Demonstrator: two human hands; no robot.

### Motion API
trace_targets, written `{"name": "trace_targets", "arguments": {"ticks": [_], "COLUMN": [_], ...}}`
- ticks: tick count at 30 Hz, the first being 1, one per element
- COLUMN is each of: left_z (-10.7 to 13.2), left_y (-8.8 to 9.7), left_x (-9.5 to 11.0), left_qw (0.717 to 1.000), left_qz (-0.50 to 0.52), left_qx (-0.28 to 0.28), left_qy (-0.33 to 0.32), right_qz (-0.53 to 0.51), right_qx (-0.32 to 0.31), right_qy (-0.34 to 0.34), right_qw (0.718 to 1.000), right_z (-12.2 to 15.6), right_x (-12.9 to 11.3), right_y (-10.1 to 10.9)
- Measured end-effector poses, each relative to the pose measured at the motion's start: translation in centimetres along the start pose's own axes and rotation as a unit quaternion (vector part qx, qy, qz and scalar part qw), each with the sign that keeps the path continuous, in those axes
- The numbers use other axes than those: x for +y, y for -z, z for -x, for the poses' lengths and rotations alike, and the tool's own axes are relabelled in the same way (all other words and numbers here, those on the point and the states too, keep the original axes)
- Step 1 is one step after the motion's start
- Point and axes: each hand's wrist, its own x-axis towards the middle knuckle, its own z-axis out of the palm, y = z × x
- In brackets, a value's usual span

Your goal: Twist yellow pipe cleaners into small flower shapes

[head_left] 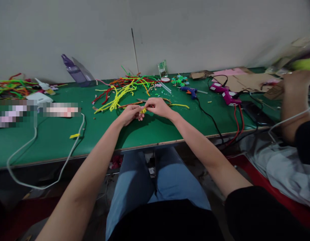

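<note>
My left hand (131, 114) is closed in a pinch on a small coiled yellow pipe cleaner (143, 110), held just above the green table. Pressed close against it from the right, my right hand (158, 107) has its fingertips shut on the same yellow piece. Its exact shape is partly hidden by my fingers. Behind my hands lie the dark tip of what look like scissors (142, 100) and a brownish-orange pipe cleaner (127, 105). A bundle of yellow pipe cleaners (120, 95) spreads to the left.
A purple bottle (76, 72) leans against the wall. To the right are a blue glue gun (189, 91) with a black cord, magenta devices (230, 97), a dark phone (256, 113) and cardboard (245, 82). A white cable (82, 125) loops over the left edge. Another person's arm (294, 103) reaches in at right.
</note>
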Motion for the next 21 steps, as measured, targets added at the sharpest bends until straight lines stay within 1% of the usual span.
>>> {"name": "trace_targets", "arguments": {"ticks": [5, 8, 10, 14, 17, 21], "left_z": [0.1, 0.1, 0.0, -0.1, -0.1, 0.0], "left_y": [0.2, 0.2, 0.2, 0.0, 0.0, 0.1], "left_x": [0.1, 0.2, 0.1, -0.3, -0.4, -0.3], "left_qw": [0.999, 0.999, 1.0, 0.999, 0.999, 0.999], "left_qz": [-0.011, 0.0, 0.018, 0.031, 0.019, 0.004], "left_qx": [-0.021, -0.025, -0.015, 0.013, 0.011, -0.005], "left_qy": [0.024, 0.02, 0.004, -0.029, -0.029, -0.031], "right_qz": [0.027, 0.026, 0.011, -0.023, -0.019, -0.023], "right_qx": [0.011, 0.016, 0.017, 0.012, 0.02, 0.009], "right_qy": [0.022, 0.021, 0.01, -0.034, -0.047, -0.057], "right_qw": [0.999, 0.999, 1.0, 0.999, 0.999, 0.998], "right_z": [0.3, 0.3, 0.2, -0.2, -0.2, -0.1], "right_x": [-0.2, -0.4, -0.5, -0.7, -1.0, -1.1], "right_y": [0.1, 0.1, 0.1, 0.4, 0.5, 0.4]}}
